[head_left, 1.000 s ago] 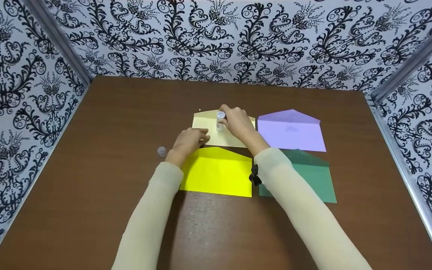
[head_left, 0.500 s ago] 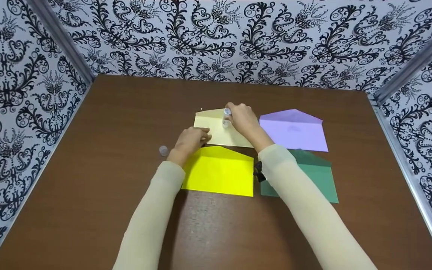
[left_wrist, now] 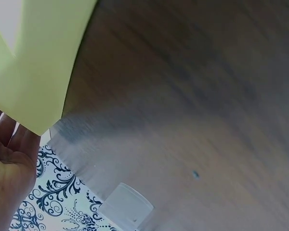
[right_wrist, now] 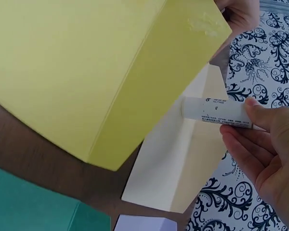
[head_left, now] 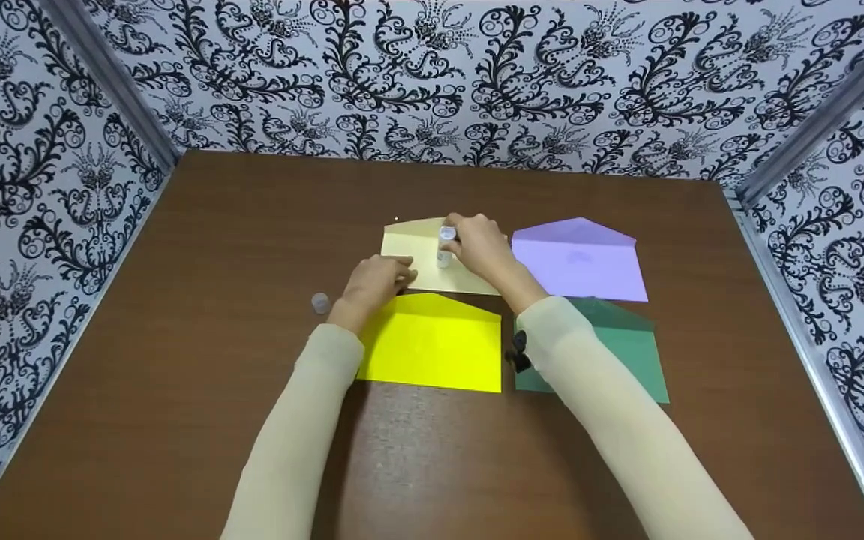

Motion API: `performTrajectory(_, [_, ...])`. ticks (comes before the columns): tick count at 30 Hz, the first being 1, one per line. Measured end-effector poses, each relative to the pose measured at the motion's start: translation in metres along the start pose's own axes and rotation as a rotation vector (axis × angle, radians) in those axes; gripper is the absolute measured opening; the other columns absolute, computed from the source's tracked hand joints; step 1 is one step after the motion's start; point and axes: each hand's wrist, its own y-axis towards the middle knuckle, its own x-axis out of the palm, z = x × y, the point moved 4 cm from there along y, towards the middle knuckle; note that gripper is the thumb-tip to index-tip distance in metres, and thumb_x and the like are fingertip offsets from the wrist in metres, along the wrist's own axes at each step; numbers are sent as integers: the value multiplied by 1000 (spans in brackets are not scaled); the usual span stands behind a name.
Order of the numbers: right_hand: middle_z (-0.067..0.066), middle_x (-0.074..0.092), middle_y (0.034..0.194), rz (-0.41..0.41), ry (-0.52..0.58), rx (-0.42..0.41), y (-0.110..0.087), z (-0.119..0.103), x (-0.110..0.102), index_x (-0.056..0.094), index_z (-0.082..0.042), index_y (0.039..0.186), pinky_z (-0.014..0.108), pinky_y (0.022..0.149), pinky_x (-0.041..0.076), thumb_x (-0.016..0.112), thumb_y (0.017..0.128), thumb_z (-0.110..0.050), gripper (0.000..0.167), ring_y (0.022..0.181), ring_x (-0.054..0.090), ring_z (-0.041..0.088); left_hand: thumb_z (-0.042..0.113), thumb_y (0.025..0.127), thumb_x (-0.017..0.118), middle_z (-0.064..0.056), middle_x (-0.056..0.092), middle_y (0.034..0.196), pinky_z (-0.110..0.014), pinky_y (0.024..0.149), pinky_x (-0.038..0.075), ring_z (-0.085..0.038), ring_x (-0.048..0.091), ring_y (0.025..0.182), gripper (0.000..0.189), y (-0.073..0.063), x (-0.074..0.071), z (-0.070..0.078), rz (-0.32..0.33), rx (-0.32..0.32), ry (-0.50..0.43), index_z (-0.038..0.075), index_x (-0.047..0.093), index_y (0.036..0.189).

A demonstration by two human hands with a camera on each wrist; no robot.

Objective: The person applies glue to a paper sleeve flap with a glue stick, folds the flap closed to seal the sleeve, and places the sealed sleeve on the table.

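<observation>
My right hand (head_left: 481,246) pinches a white glue stick (right_wrist: 216,110) between thumb and fingers and holds it upright over the cream envelope (head_left: 424,277), its lower end at the paper. The cream envelope lies with its pointed flap unfolded away from me. My left hand (head_left: 376,285) rests with its fingertips on that envelope's near left corner. Just in front lies a bright yellow envelope (head_left: 432,345), its flap also unfolded; in the right wrist view a glue smear (right_wrist: 204,24) shows near the flap's tip. The glue stick's cap (head_left: 320,303) stands left of my left wrist.
A lilac envelope (head_left: 578,266) lies right of the cream one, and a green envelope (head_left: 634,352) lies in front of it, partly under my right sleeve. Patterned panels (head_left: 432,82) enclose the brown table (head_left: 237,225) at the back and both sides.
My right hand has slid the glue stick a little to the right across the cream envelope, then back toward me. My left hand keeps its place on the envelope's corner.
</observation>
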Motion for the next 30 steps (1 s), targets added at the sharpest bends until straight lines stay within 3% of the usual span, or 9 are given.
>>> performTrajectory(6, [15, 72, 108, 16, 8, -35, 3, -7, 6, 62, -8, 118, 44, 86, 59, 68, 94, -29, 32, 99, 70, 35, 16, 97, 65, 0, 61, 141, -40, 107, 51, -27, 61, 126, 26, -1, -1, 0, 9, 22, -17, 22, 74, 120])
performTrajectory(16, [15, 72, 111, 43, -21, -12, 10, -3, 10, 60, -10, 120, 45, 87, 59, 66, 95, -29, 32, 100, 70, 37, 16, 97, 65, 2, 61, 140, -40, 110, 49, -26, 60, 129, 25, 0, 0, 3, -1, 5, -52, 21, 75, 119])
performTrajectory(30, [19, 72, 111, 60, -71, 29, 8, 9, -1, 62, -8, 120, 51, 85, 59, 70, 93, -27, 34, 99, 70, 42, 16, 96, 66, 0, 62, 139, -40, 107, 51, -27, 62, 126, 24, -2, -1, -2, 29, 24, -28, 22, 76, 116])
